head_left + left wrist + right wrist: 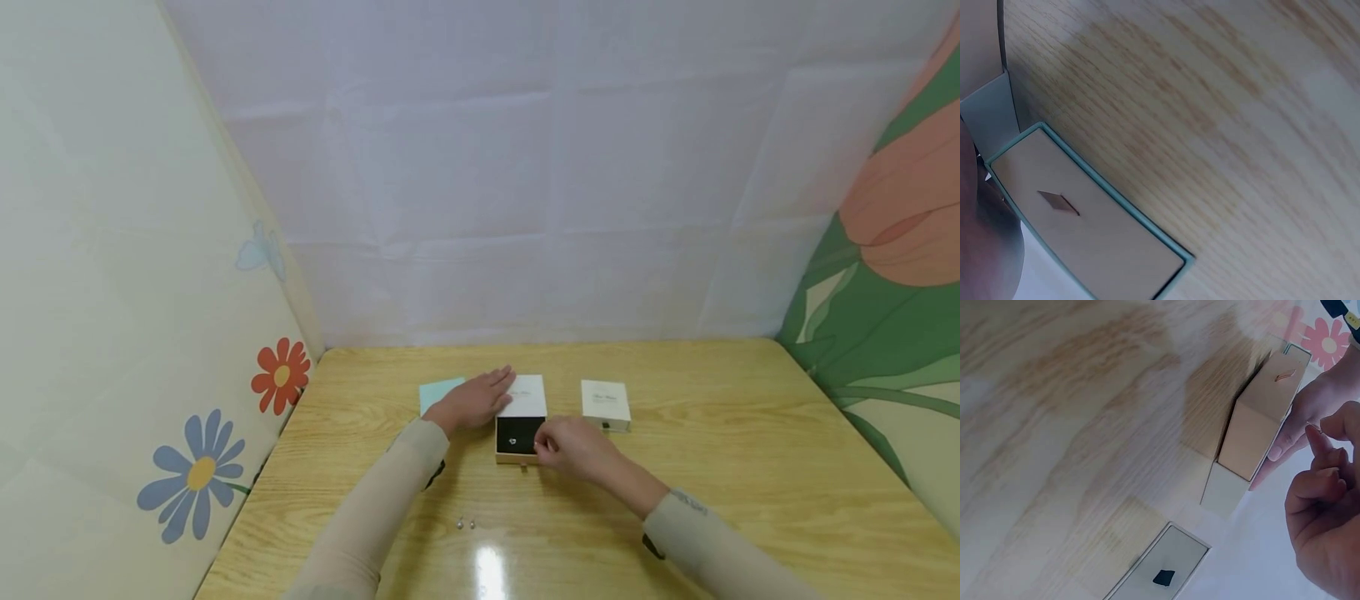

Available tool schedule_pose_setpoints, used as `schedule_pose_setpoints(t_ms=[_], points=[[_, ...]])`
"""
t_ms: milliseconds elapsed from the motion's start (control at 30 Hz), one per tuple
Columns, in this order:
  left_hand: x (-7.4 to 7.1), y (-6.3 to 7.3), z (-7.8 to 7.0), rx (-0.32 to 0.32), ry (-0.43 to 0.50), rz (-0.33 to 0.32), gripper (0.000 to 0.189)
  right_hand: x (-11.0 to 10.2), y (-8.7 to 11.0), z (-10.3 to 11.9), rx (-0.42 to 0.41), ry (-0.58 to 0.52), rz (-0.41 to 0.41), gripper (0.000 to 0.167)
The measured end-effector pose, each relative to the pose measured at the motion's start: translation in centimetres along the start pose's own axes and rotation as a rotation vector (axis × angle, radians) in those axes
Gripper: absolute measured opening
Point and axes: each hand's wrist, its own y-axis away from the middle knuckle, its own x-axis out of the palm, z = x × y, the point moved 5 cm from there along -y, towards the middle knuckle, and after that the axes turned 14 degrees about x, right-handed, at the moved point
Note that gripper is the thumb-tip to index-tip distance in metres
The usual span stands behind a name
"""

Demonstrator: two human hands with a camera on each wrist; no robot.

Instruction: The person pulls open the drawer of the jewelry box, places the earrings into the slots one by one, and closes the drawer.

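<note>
A white jewelry box point(531, 392) stands mid-table with its drawer point(517, 457) pulled out toward me. On the drawer's black lining sits a small silvery earring point(512, 441). My left hand point(474, 400) rests along the left edge of the white sleeve, fingers straight. Over the drawer's right side, my right hand point(573, 448) pinches a tiny earring between thumb and index finger; the fingertips largely hide it, and the other fingers point(1316, 494) curl inward. In the right wrist view, the drawer's tan side point(1249, 439) faces my right hand.
Left of the white box lies a teal box point(441, 392), partly behind my left hand; its drawer front point(1085, 219) shows a tab. A closed cream box point(606, 402) stands to the right. Two small earrings point(466, 524) lie nearer me on the wooden table point(720, 467).
</note>
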Motion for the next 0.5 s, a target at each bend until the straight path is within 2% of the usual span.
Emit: schedule_pose_setpoints(t_ms=[500], points=[[0.0, 0.0, 0.0, -0.011, -0.006, 0.007, 0.058, 0.6, -1.4, -0.5, 0.009, 0.028, 0.018, 0.008]])
